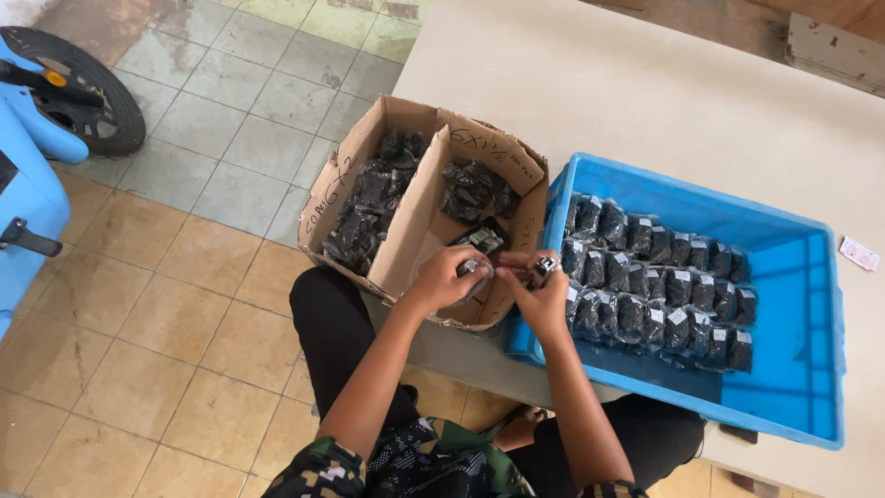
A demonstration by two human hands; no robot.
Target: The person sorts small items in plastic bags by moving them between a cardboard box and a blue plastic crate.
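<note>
My left hand (445,277) and my right hand (542,297) meet over the near corner of a cardboard box (419,212). Between them they pinch a small clear packet (479,266) of dark parts; my right hand also grips a small metallic tool (546,266). The box has a cardboard divider. Its left half holds several dark packets (373,198), and a smaller heap (475,187) lies in its right half. To the right stands a blue plastic crate (793,277) with rows of labelled dark packets (659,286).
Box and crate rest on a pale table (645,83) whose edge runs by my knees. A small paper slip (859,253) lies right of the crate. Tiled floor (184,295) spreads to the left, with a blue scooter and its wheel (78,88) at the far left.
</note>
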